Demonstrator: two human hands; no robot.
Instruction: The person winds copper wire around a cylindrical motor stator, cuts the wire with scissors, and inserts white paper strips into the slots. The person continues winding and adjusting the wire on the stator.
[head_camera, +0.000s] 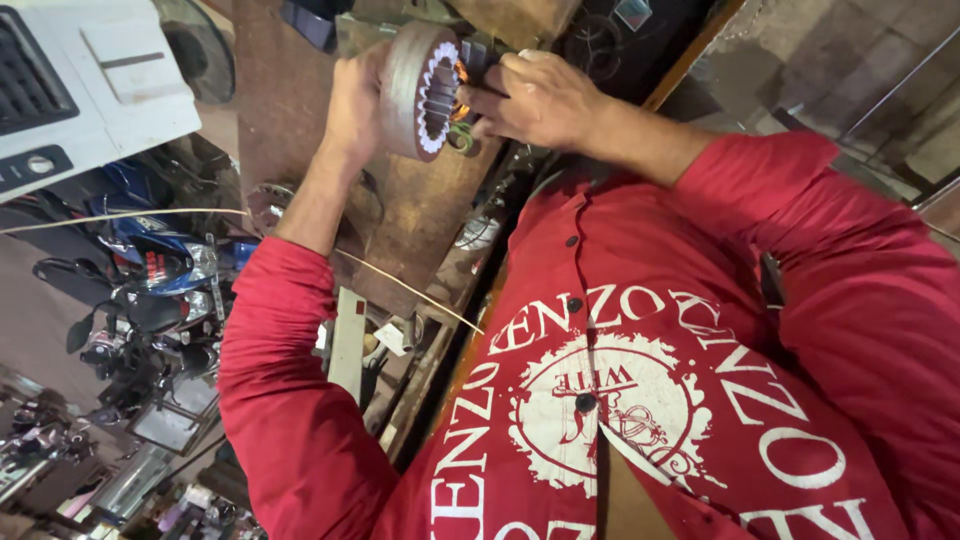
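Note:
I hold a round grey motor stator (408, 75) with white slot liners and copper windings, upright over a rusty brown workbench (285, 120). My left hand (355, 105) grips its outer rim from the left. The fingers of my right hand (540, 100) press on the winding side at the stator's right face. Both red sleeves and the front of my red printed shirt (650, 380) fill the lower right.
A white appliance casing (80, 70) lies at the top left beside a dark fan (200, 45). Below it stands a blue motorbike (150, 260). A thin pale wire (410, 290) runs across the bench edge. Assorted tools and parts (390, 350) sit under the bench.

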